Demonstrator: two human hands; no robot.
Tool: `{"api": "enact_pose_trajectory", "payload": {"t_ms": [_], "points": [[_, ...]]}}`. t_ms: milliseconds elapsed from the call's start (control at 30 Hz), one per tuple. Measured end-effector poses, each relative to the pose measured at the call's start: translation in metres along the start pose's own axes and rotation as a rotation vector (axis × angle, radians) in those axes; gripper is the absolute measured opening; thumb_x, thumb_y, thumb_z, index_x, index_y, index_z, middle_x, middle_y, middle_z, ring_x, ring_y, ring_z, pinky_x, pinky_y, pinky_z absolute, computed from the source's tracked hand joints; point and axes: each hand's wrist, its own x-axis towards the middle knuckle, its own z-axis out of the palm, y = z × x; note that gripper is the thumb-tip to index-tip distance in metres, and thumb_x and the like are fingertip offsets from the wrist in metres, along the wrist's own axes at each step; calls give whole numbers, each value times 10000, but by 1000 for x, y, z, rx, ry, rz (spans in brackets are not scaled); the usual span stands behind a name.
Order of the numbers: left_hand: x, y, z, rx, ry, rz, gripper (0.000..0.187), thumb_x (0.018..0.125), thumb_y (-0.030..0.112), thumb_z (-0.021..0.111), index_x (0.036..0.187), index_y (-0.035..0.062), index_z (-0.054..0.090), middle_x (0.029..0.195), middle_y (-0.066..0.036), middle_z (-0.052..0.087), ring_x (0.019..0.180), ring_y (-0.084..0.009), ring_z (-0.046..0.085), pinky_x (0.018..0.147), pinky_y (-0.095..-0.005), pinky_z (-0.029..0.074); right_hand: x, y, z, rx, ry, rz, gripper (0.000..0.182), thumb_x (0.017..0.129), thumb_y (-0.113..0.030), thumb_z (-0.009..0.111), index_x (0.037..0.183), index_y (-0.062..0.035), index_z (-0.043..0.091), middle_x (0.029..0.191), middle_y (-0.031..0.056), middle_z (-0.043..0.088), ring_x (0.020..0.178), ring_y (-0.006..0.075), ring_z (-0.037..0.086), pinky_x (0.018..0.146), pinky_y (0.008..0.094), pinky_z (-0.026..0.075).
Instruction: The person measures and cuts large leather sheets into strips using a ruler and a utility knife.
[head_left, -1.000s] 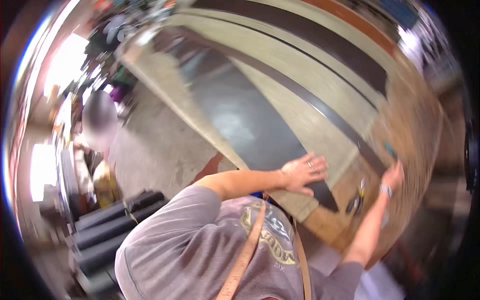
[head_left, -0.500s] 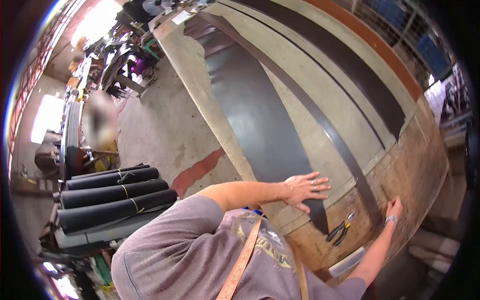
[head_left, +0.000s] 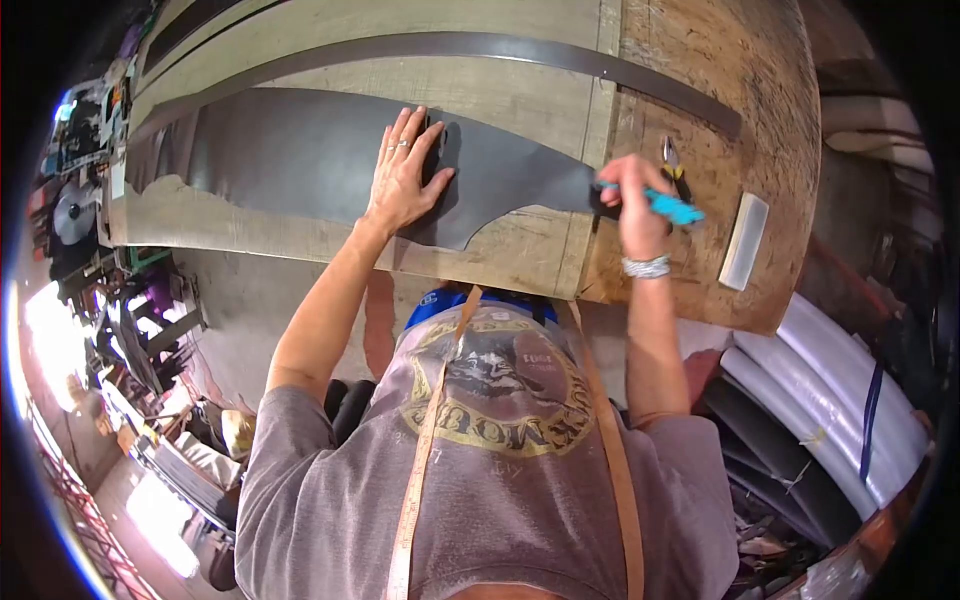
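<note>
A dark grey sheet of leather-like material (head_left: 300,150) lies on the worktable, narrowing toward its right end. My left hand (head_left: 402,185) rests on the middle of the sheet, fingers spread, with a ring on one finger. At the sheet's narrow right end, my right hand (head_left: 638,205) is closed around a turquoise tool (head_left: 675,208); the tool's tip is too small to make out. Just behind that hand lie pliers (head_left: 672,168) with yellow and black handles. A long dark strip (head_left: 480,45) runs beyond the sheet.
The worktable (head_left: 720,60) has a worn wooden right end, where a pale rectangular block (head_left: 744,242) lies. Large wrapped rolls (head_left: 820,385) stand at the lower right. A measuring tape (head_left: 415,480) hangs around my neck. Cluttered shelves and materials are at the far left.
The view has turned toward the sheet. My left hand now lies farther along it. My right hand has moved from the far strip's end to the sheet's tip, now holding the turquoise tool.
</note>
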Motion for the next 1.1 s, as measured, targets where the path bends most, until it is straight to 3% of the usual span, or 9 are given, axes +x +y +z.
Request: {"api": "enact_pose_trajectory", "payload": {"t_ms": [67,233,333,433,533,667,900,1000,1100], "points": [[4,-6,-3,-18,-37,41,683,846,294,785,1448,112,517,1600,-164,365,1507,-384,282,1234,-540,235,-30,22,31,104,84,136,398,1084,-358,510,917,-33,670,858,35,686,683,78,588,613,237,460],[28,-17,5,-85,-101,207,663,838,296,793,1420,104,542,1591,-164,381,1502,-379,295,1235,-532,244,-57,58,77,-45,343,52,374,1070,-352,528,968,-27,682,848,29,671,689,79,586,597,243,462],[49,-18,10,-144,-158,359,654,835,269,796,1416,100,547,1593,-164,383,1506,-376,291,1238,-504,249,-64,68,84,-442,522,-69,417,1059,-382,528,921,-19,679,786,33,659,653,87,582,600,242,469],[74,-5,10,-211,-227,471,646,804,198,806,1393,90,563,1591,-149,389,1503,-368,297,1230,-483,280,-78,57,90,-360,443,252,426,1056,-357,536,868,5,659,735,44,649,579,103,560,559,271,451],[112,10,26,-236,-303,651,635,792,136,797,1386,107,573,1600,-141,380,1514,-355,280,1229,-492,284,-60,60,93,-458,447,-76,425,1060,-353,531,865,5,653,750,44,651,567,99,554,536,285,440],[152,45,47,-151,-494,792,590,782,54,756,1338,210,633,1638,-110,336,1525,-378,251,1233,-494,283,-30,62,97,-634,486,-209,312,1035,-272,551,915,7,625,861,195,632,803,415,600,715,461,478],[170,64,83,-82,-711,894,579,764,24,724,1253,335,731,1685,-19,267,1555,-395,159,1237,-611,182,-25,72,94,-738,443,-229,248,999,-228,583,901,-1,595,890,208,622,855,431,612,747,488,490],[175,64,84,-35,-711,880,593,797,93,666,1287,426,696,1702,16,221,1567,-395,111,1250,-595,124,-15,66,96,-803,404,-217,253,1000,-232,557,912,1,601,916,221,626,875,448,614,752,502,494],[182,63,91,-7,-736,908,568,780,159,714,1278,433,700,1705,25,215,1564,-414,98,1242,-583,152,-11,68,92,-784,396,-235,274,1003,-244,538,889,0,587,877,243,614,853,472,602,730,513,481]]}}
